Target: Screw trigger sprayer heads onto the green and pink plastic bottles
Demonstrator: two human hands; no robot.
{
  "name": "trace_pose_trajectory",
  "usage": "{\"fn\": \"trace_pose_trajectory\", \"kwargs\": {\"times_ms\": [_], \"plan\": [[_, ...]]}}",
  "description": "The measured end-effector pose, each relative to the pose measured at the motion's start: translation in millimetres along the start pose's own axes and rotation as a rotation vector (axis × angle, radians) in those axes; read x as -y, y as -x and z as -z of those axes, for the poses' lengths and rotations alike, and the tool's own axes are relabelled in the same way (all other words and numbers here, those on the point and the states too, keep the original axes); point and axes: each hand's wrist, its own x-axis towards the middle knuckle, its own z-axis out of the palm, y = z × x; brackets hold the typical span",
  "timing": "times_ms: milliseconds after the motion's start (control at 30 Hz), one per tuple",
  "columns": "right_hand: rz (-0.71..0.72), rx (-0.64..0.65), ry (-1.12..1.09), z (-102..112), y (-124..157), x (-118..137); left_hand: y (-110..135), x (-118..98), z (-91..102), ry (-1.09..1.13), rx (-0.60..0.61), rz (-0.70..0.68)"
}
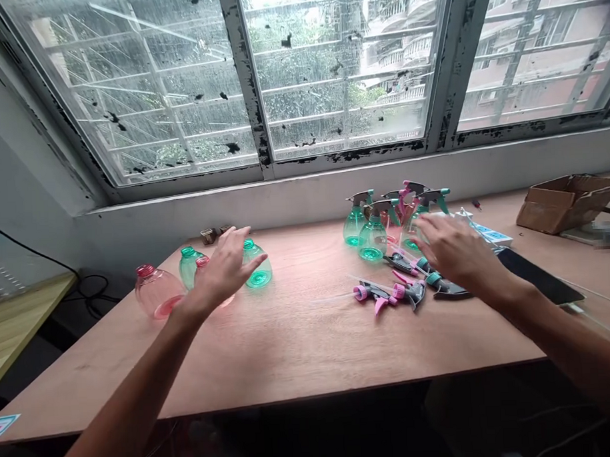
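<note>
Teal plastic bottles (257,265) stand headless just beyond my left hand (226,268), open with fingers spread and holding nothing, while my right hand (460,250), equally open, spreads over loose trigger sprayer heads (404,293) on the table (289,349), seemingly grouped apart by part type.

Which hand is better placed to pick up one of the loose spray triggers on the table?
Probably the right hand: it sits just above the loose spray triggers. The left hand is farther off, beside the teal plastic bottle.
</note>
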Motion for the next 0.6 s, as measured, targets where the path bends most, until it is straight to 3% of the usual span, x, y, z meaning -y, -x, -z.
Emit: {"fn": "trace_pose_trajectory", "kwargs": {"times_ms": [100, 167, 267, 467, 600], "plan": [[-0.016, 0.183, 0.045, -26, 58, -14, -15, 2, -15.0, -0.055, 0.02, 0.015], [-0.043, 0.205, 0.019, -45, 85, -21, -19, 1, -24.4, -0.08, 0.03, 0.035], [-0.098, 0.182, -0.018, -61, 102, -24, -19, -2, -33.4, -0.089, 0.025, 0.05], [-0.125, 0.149, -0.036, -49, 98, -8, 12, -18, -35.0, -0.024, 0.003, 0.022], [-0.061, 0.014, -0.04, -28, 95, 16, 52, -33, -37.5, 0.041, -0.047, 0.078]]}}
